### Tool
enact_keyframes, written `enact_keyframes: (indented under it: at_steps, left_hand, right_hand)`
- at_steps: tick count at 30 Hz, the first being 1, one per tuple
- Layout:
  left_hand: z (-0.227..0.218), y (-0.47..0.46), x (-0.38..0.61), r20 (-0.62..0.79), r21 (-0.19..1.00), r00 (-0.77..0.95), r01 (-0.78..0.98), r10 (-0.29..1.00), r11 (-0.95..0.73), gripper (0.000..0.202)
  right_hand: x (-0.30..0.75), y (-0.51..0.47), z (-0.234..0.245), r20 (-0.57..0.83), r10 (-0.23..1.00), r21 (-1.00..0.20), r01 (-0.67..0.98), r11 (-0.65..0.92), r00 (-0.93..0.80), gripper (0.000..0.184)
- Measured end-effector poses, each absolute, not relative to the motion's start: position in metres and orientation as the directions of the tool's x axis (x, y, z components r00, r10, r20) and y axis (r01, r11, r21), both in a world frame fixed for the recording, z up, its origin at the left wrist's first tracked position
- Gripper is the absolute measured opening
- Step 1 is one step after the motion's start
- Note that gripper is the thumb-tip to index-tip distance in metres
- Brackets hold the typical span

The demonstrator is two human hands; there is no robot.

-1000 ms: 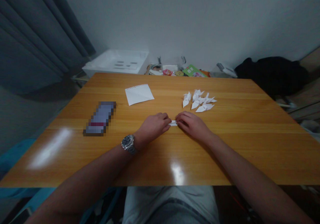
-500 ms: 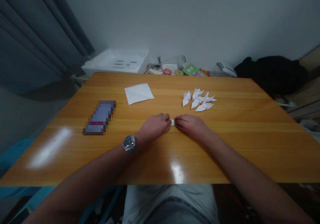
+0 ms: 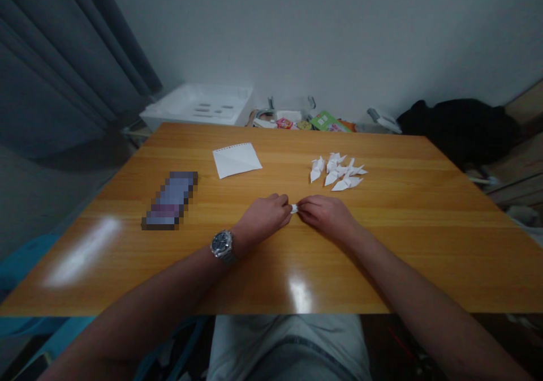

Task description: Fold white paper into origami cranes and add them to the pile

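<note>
Between my two hands is a small piece of folded white paper (image 3: 294, 208), mostly covered by fingers. My left hand (image 3: 268, 215), with a metal watch (image 3: 223, 244) on its wrist, pinches the paper's left end. At its right end, my right hand (image 3: 324, 213) grips it with thumb and fingers pressed together. Both hands rest low over the wooden table (image 3: 263, 279). Several folded white paper cranes (image 3: 337, 171) lie in a cluster beyond my right hand. Beyond my left hand lies a flat white paper sheet (image 3: 237, 160) with a perforated edge.
A phone-shaped, pixelated device (image 3: 170, 200) lies on the table's left side. Behind the far edge stand a white plastic tub (image 3: 199, 101) and a green booklet (image 3: 328, 121) among small items. A black bag-like heap (image 3: 458, 123) is at the right, a blue chair (image 3: 25, 262) at the left.
Almost nothing differs; the view has shifted very slightly. Both hands keep their hold on the folded paper in the same place.
</note>
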State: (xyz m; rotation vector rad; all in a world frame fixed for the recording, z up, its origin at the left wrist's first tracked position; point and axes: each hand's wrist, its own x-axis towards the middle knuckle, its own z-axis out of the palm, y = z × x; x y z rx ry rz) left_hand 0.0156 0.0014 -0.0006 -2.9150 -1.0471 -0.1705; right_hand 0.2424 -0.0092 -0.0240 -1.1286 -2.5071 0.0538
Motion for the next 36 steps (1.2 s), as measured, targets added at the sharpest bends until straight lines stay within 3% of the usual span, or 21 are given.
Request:
enact_keyframes:
  at_steps: [5, 8, 24, 28, 36]
  left_hand:
    - [0.001, 0.003, 0.013, 0.148, 0.048, 0.739, 0.658, 0.657, -0.751, 0.029]
    - [0.001, 0.004, 0.011, 0.158, 0.100, 0.728, 0.660, 0.667, -0.744, 0.027]
    - [-0.004, 0.011, 0.006, 0.277, 0.369, 0.684, 0.572, 0.674, -0.732, 0.021]
    - [-0.007, 0.011, 0.006, 0.313, 0.515, 0.606, 0.539, 0.732, -0.667, 0.018]
    - [-0.006, 0.008, 0.011, 0.287, 0.770, 0.440, 0.422, 0.851, -0.478, 0.016]
  right_hand:
    - [0.245, -0.008, -0.020, 0.344, 0.769, -0.417, 0.646, 0.639, -0.538, 0.012]
    - [0.245, -0.008, -0.019, 0.349, 0.786, -0.493, 0.613, 0.617, -0.511, 0.010]
    - [0.243, -0.008, -0.015, 0.392, 0.846, -0.610, 0.586, 0.534, -0.362, 0.009]
    - [0.241, -0.009, -0.015, 0.414, 0.861, -0.674, 0.537, 0.508, -0.295, 0.011]
    - [0.239, -0.004, -0.028, 0.176, 0.979, -0.964, 0.183, 0.194, -0.107, 0.033]
